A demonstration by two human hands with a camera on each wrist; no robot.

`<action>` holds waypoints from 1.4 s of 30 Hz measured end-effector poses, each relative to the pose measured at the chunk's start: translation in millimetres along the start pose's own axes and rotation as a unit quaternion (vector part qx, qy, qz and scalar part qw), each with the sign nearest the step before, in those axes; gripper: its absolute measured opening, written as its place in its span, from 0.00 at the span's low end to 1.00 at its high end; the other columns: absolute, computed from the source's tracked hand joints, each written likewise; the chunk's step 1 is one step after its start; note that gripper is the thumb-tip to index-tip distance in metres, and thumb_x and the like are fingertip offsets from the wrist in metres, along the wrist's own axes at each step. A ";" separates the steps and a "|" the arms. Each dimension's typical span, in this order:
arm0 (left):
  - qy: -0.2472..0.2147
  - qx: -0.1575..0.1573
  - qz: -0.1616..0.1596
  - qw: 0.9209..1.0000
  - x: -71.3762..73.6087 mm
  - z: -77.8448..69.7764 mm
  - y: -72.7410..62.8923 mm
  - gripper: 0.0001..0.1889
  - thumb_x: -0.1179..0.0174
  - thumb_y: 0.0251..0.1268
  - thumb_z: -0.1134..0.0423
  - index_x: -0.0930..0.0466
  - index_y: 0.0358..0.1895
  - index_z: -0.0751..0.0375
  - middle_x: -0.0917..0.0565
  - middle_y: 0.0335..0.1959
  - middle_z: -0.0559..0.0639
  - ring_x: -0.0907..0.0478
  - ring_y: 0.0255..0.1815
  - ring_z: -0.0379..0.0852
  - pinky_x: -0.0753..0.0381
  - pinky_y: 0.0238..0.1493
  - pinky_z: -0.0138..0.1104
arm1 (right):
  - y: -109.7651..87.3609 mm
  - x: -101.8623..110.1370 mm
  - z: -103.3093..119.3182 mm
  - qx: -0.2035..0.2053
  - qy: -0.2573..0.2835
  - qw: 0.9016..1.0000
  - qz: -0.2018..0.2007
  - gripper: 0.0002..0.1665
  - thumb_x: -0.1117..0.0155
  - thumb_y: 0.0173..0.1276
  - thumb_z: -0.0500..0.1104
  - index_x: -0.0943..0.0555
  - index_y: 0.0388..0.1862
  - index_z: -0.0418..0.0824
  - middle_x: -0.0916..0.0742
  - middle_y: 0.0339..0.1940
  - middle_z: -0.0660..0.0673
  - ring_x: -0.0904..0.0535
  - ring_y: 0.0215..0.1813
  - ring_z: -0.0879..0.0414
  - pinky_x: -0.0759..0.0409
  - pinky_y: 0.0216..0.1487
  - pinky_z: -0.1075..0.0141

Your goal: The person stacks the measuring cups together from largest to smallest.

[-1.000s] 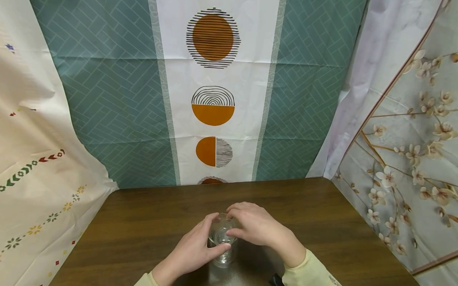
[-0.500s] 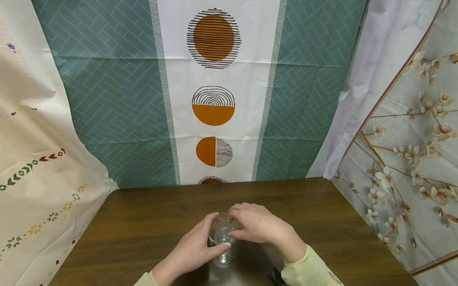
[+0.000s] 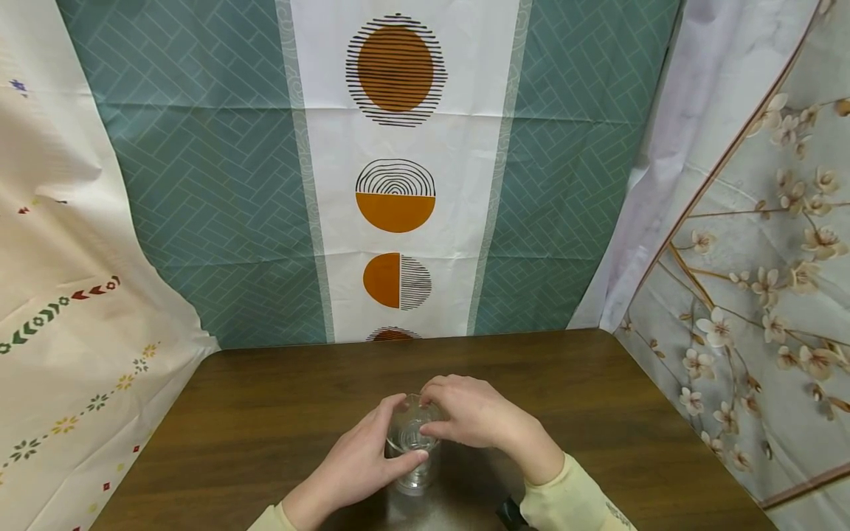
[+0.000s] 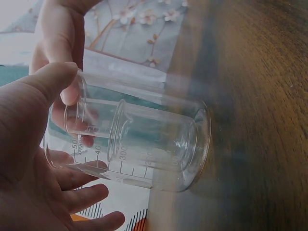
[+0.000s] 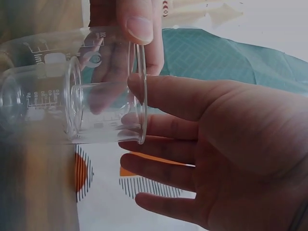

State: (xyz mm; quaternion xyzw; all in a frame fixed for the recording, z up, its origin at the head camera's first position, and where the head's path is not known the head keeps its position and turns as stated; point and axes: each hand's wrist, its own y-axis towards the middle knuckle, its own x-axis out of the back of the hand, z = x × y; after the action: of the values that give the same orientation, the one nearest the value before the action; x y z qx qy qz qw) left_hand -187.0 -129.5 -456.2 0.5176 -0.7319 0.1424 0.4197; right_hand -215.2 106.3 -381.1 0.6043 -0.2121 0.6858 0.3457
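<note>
A large clear glass beaker (image 3: 415,476) with printed graduations stands upright on the table. My left hand (image 3: 358,457) grips it near the rim, thumb in front and fingers around the side. Nested inside sits a smaller beaker (image 5: 38,96), its flared lip (image 4: 118,130) about halfway up the large one. Above that lip, a still smaller beaker (image 5: 106,120) shows faintly through the glass. My right hand (image 3: 474,413) comes from the right, pinching this smallest beaker at its rim between thumb and fingers. The fingertips (image 4: 86,139) reach inside the large beaker's mouth.
The dark wooden table (image 3: 279,398) ends at a green and white patterned cloth (image 3: 199,184) behind. A cream cloth (image 3: 80,317) hangs on the left, a floral one (image 3: 750,295) on the right. Near my right sleeve shows a small black object (image 3: 510,514).
My right hand shifts slightly at the mouth of the large beaker. My left hand and the large beaker stay in place.
</note>
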 end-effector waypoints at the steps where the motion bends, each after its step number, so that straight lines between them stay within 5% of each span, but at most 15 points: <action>1: 0.000 0.000 0.000 1.000 0.1 0.1 0.1 0.46 0.28 0.71 0.35 0.35 0.80 0.57 0.20 0.73 0.53 0.19 0.69 0.54 0.17 0.61 0.59 | 0.2 -0.5 0.1 0.000 0.001 1.000 -0.001 0.19 0.18 0.72 0.53 0.10 0.54 0.45 0.11 0.55 0.53 0.15 0.56 0.57 0.13 0.54 0.56; 20: 0.005 -0.002 -0.004 1.000 0.4 -0.1 -0.6 0.49 0.32 0.70 0.27 0.35 0.81 0.55 0.20 0.72 0.49 0.20 0.69 0.51 0.17 0.63 0.57 | 4.1 -11.4 -0.3 0.006 0.026 1.000 -0.013 0.20 0.20 0.74 0.55 0.10 0.58 0.48 0.11 0.60 0.55 0.15 0.62 0.57 0.14 0.58 0.55; 28: 0.007 -0.003 -0.007 1.000 -0.4 -0.1 -1.1 0.46 0.28 0.70 0.32 0.35 0.80 0.53 0.21 0.73 0.47 0.20 0.70 0.51 0.17 0.63 0.57 | 5.0 -15.9 -0.5 0.008 0.033 0.999 -0.018 0.20 0.19 0.73 0.55 0.09 0.58 0.49 0.11 0.61 0.56 0.15 0.62 0.56 0.14 0.57 0.55; 42: 0.004 0.004 0.001 1.000 0.4 -0.1 -0.1 0.47 0.28 0.71 0.33 0.35 0.81 0.56 0.21 0.72 0.49 0.20 0.69 0.53 0.17 0.61 0.57 | 12.6 -15.5 1.1 -0.013 0.011 1.000 0.023 0.18 0.16 0.69 0.56 0.07 0.51 0.51 0.10 0.57 0.56 0.15 0.60 0.56 0.14 0.56 0.56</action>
State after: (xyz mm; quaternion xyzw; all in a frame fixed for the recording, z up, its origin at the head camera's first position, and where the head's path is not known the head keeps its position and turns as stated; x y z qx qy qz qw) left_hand -187.0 -129.7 -455.8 0.5181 -0.7298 0.1479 0.4208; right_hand -223.2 93.7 -394.4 0.5871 -0.2307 0.6973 0.3403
